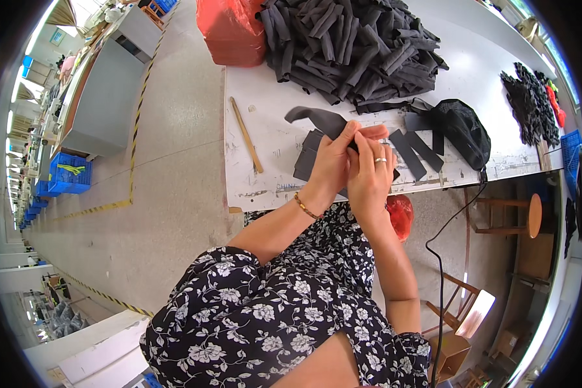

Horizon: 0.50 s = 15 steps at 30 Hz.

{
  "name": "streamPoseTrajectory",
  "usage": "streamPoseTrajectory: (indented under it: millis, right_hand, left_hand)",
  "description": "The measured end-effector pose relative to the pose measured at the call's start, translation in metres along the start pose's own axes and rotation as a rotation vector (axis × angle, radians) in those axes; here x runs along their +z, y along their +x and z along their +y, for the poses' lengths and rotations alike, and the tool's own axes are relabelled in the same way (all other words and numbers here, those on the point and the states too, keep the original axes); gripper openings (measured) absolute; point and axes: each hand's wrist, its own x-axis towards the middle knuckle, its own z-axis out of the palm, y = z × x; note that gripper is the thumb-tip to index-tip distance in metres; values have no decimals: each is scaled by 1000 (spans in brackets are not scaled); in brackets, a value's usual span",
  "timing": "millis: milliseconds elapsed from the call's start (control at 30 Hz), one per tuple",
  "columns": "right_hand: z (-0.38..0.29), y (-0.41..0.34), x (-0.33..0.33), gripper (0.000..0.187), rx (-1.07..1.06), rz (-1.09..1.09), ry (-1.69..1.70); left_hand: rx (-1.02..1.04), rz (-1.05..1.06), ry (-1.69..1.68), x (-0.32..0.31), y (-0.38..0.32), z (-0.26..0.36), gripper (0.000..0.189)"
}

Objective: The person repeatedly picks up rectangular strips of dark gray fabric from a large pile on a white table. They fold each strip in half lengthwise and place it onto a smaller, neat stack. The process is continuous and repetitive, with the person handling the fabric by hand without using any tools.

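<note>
My left hand [333,157] and my right hand [371,165] meet above the white table [281,194]. Both grip one dark grey fabric strip [322,120], whose free end curves out to the left; the part between my fingers is mostly hidden. Under my hands lies a stack of flat dark pieces [306,157], partly covered. Right of my hands are loose flat dark strips [408,154] and a black mesh bag [460,128] with a cord. A large heap of dark fabric pieces [349,48] fills the table beyond.
A red plastic bag [233,36] stands at the table's far left corner, a wooden stick [246,136] nearer. Another dark heap [531,104] lies at the far right. A black cable [434,247] hangs off the front edge near wooden stools [475,313] and a red bag [400,217].
</note>
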Motion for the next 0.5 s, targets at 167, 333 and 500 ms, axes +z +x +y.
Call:
streamPoseTrajectory:
  millis: [167, 333, 500]
  right_hand:
    - [3, -8, -27, 36, 31, -182, 92]
    - [16, -10, -27, 23, -18, -139, 200]
    - [9, -12, -24, 20, -44, -125, 157]
  left_hand:
    - [73, 19, 32, -6, 5, 21, 29]
    - [85, -75, -44, -8, 5, 8, 27]
    - [33, -104, -53, -13, 3, 14, 26]
